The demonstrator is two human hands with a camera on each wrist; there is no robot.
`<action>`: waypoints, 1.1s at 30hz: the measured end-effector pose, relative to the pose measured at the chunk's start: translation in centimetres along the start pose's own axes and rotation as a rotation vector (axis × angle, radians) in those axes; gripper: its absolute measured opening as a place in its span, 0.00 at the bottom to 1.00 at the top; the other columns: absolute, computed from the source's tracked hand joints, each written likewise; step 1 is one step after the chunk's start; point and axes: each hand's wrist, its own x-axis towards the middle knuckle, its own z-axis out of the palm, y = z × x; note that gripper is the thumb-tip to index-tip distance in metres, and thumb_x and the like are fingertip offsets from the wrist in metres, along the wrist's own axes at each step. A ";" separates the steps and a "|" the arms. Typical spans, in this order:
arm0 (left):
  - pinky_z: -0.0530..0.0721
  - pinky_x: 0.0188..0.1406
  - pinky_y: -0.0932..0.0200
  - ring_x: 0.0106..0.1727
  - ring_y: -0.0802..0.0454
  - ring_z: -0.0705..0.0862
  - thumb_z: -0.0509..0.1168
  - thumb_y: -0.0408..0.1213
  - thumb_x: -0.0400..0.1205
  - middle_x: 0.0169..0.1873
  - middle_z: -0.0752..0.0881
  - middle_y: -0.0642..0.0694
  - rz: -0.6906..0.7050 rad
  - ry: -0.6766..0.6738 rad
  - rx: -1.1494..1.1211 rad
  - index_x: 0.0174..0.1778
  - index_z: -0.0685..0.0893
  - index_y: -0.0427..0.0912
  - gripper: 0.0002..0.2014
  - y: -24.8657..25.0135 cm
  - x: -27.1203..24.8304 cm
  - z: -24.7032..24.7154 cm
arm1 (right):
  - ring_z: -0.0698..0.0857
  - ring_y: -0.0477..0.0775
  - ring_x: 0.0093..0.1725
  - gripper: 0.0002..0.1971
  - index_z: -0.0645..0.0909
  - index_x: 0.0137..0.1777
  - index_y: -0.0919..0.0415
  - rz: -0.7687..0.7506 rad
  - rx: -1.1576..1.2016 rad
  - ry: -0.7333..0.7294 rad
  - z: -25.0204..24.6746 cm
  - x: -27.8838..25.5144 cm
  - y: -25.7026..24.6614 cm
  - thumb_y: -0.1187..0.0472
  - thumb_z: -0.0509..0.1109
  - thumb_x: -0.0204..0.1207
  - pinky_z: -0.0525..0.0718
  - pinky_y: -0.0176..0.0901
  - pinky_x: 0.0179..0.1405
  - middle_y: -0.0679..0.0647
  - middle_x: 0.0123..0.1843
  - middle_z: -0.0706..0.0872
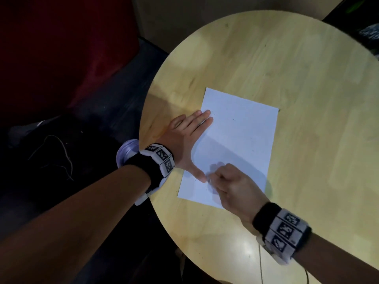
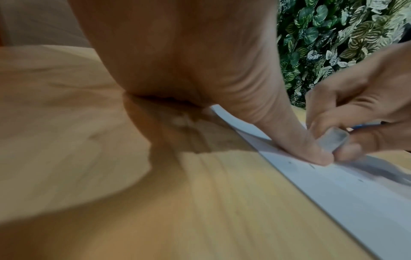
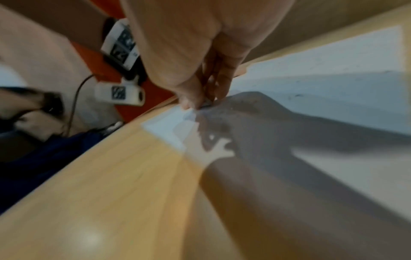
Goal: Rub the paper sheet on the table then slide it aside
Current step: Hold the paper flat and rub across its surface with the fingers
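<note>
A white paper sheet (image 1: 238, 140) lies flat on the round wooden table (image 1: 307, 78). My left hand (image 1: 188, 136) lies flat with straight fingers, pressing the sheet's left edge, thumb spread toward the near corner. My right hand (image 1: 227, 181) has its fingers curled and pinches a small pale eraser (image 2: 331, 139) against the sheet near the left thumb. The left wrist view shows the eraser between the right fingertips beside my left thumb (image 2: 311, 149). In the right wrist view the paper sheet (image 3: 333, 79) is blurred under the right hand (image 3: 200, 98).
The table's left rim (image 1: 151, 140) runs just under my left wrist. A dark floor with loose wires (image 1: 59, 156) and a red seat (image 1: 61, 48) lie to the left. A leafy wall (image 2: 333, 44) stands behind the table.
</note>
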 end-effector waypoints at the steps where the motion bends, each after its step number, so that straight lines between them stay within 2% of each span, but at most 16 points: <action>1: 0.38 0.87 0.47 0.88 0.54 0.32 0.62 0.90 0.50 0.89 0.32 0.53 -0.004 -0.003 0.006 0.90 0.36 0.48 0.80 0.0 0.0 0.0 | 0.78 0.55 0.43 0.12 0.86 0.47 0.62 -0.051 -0.014 -0.006 -0.2 0.4 0.6 0.75 0.73 0.65 0.84 0.43 0.32 0.55 0.42 0.82; 2: 0.38 0.87 0.47 0.88 0.54 0.32 0.64 0.89 0.50 0.89 0.32 0.53 -0.006 -0.009 0.003 0.90 0.36 0.48 0.80 0.1 0.1 -0.1 | 0.79 0.57 0.43 0.11 0.87 0.46 0.62 -0.071 -0.053 0.010 -0.7 1.9 1.5 0.74 0.72 0.66 0.84 0.43 0.33 0.57 0.42 0.83; 4: 0.38 0.87 0.47 0.88 0.54 0.32 0.67 0.87 0.50 0.89 0.33 0.53 -0.006 -0.023 -0.020 0.90 0.36 0.49 0.80 0.2 0.1 -0.2 | 0.82 0.63 0.44 0.05 0.87 0.45 0.64 0.033 -0.115 0.059 -2.4 6.4 3.5 0.70 0.70 0.73 0.81 0.45 0.38 0.61 0.42 0.83; 7: 0.37 0.87 0.47 0.88 0.55 0.30 0.68 0.87 0.50 0.88 0.31 0.54 -0.009 -0.050 -0.045 0.89 0.33 0.49 0.81 0.2 0.2 -0.4 | 0.82 0.65 0.40 0.06 0.87 0.42 0.66 0.160 -0.135 0.257 -4.1 11.1 5.7 0.66 0.68 0.76 0.80 0.47 0.36 0.62 0.38 0.82; 9: 0.36 0.87 0.47 0.88 0.54 0.30 0.67 0.87 0.51 0.88 0.30 0.54 -0.012 -0.045 -0.033 0.89 0.33 0.49 0.80 0.3 0.1 -0.5 | 0.82 0.65 0.39 0.08 0.84 0.39 0.65 0.192 -0.112 0.295 -2.9 9.2 4.8 0.66 0.65 0.76 0.81 0.49 0.35 0.62 0.36 0.81; 11: 0.36 0.87 0.48 0.88 0.55 0.30 0.66 0.88 0.51 0.88 0.30 0.54 -0.017 -0.036 -0.017 0.89 0.33 0.49 0.80 0.2 0.1 -0.5 | 0.80 0.59 0.41 0.07 0.83 0.40 0.61 0.239 -0.029 0.233 -0.8 4.4 2.6 0.65 0.65 0.78 0.81 0.48 0.37 0.55 0.38 0.81; 12: 0.36 0.87 0.48 0.88 0.55 0.30 0.65 0.88 0.51 0.88 0.30 0.54 -0.018 -0.034 -0.013 0.89 0.33 0.49 0.80 0.2 0.1 -0.5 | 0.80 0.56 0.41 0.05 0.83 0.43 0.60 0.185 0.018 0.170 0.1 1.5 1.1 0.66 0.66 0.77 0.82 0.47 0.38 0.53 0.39 0.80; 14: 0.37 0.87 0.48 0.88 0.55 0.30 0.64 0.89 0.51 0.88 0.31 0.54 -0.016 -0.025 -0.007 0.90 0.34 0.48 0.80 0.2 0.0 -0.4 | 0.81 0.57 0.42 0.10 0.83 0.48 0.58 0.063 0.069 0.049 0.9 -1.7 -0.2 0.72 0.68 0.72 0.86 0.48 0.35 0.53 0.42 0.80; 18: 0.37 0.87 0.47 0.88 0.54 0.30 0.66 0.88 0.51 0.88 0.31 0.53 -0.010 -0.046 -0.023 0.89 0.33 0.49 0.80 0.2 0.1 -0.5 | 0.82 0.60 0.43 0.04 0.84 0.42 0.60 0.150 -0.053 0.213 -2.3 6.7 4.3 0.68 0.69 0.74 0.82 0.48 0.36 0.56 0.40 0.82; 20: 0.36 0.87 0.47 0.88 0.53 0.31 0.68 0.87 0.51 0.88 0.31 0.53 -0.014 -0.057 -0.034 0.89 0.33 0.49 0.80 0.3 0.1 -0.6 | 0.80 0.62 0.42 0.04 0.85 0.41 0.63 0.194 -0.140 0.272 -4.2 11.9 7.0 0.69 0.68 0.73 0.82 0.49 0.37 0.58 0.40 0.80; 22: 0.35 0.87 0.47 0.88 0.54 0.31 0.69 0.86 0.52 0.88 0.32 0.53 -0.008 -0.063 -0.045 0.89 0.33 0.49 0.80 0.3 0.1 -0.7 | 0.81 0.63 0.42 0.07 0.85 0.43 0.64 0.274 -0.148 0.272 -5.1 14.3 8.0 0.67 0.65 0.74 0.81 0.48 0.38 0.61 0.43 0.80; 24: 0.34 0.86 0.48 0.88 0.54 0.31 0.69 0.85 0.52 0.88 0.32 0.53 -0.013 -0.058 -0.052 0.89 0.34 0.49 0.80 0.5 0.0 -0.7 | 0.80 0.64 0.40 0.05 0.82 0.39 0.65 0.290 -0.161 0.272 -4.6 12.8 6.7 0.70 0.65 0.72 0.80 0.48 0.35 0.62 0.41 0.79; 26: 0.34 0.86 0.49 0.88 0.55 0.31 0.68 0.86 0.51 0.88 0.31 0.54 -0.022 -0.040 -0.043 0.89 0.34 0.49 0.80 0.4 0.0 -0.6 | 0.79 0.65 0.39 0.05 0.81 0.37 0.63 0.214 -0.132 0.273 -2.7 8.3 4.8 0.73 0.67 0.69 0.80 0.49 0.32 0.62 0.38 0.78; 28: 0.34 0.86 0.49 0.88 0.55 0.30 0.67 0.87 0.51 0.88 0.30 0.55 -0.024 -0.023 -0.028 0.89 0.33 0.49 0.80 0.3 0.0 -0.5 | 0.79 0.62 0.40 0.07 0.85 0.43 0.61 0.145 -0.061 0.171 -0.7 2.3 1.8 0.71 0.69 0.69 0.81 0.47 0.31 0.57 0.40 0.80; 30: 0.34 0.86 0.49 0.88 0.56 0.30 0.66 0.88 0.51 0.88 0.30 0.55 -0.027 -0.023 -0.022 0.89 0.33 0.49 0.80 0.3 0.0 -0.4 | 0.80 0.57 0.41 0.12 0.87 0.47 0.59 0.081 -0.026 0.089 0.2 -1.0 0.2 0.72 0.73 0.66 0.83 0.43 0.31 0.54 0.42 0.82; 33: 0.34 0.86 0.50 0.88 0.56 0.30 0.67 0.87 0.51 0.88 0.31 0.55 -0.021 -0.037 -0.045 0.89 0.34 0.50 0.80 0.4 0.1 -0.5 | 0.82 0.61 0.45 0.09 0.86 0.46 0.60 0.117 -0.112 0.070 -1.9 3.9 2.6 0.72 0.72 0.69 0.82 0.44 0.37 0.58 0.43 0.83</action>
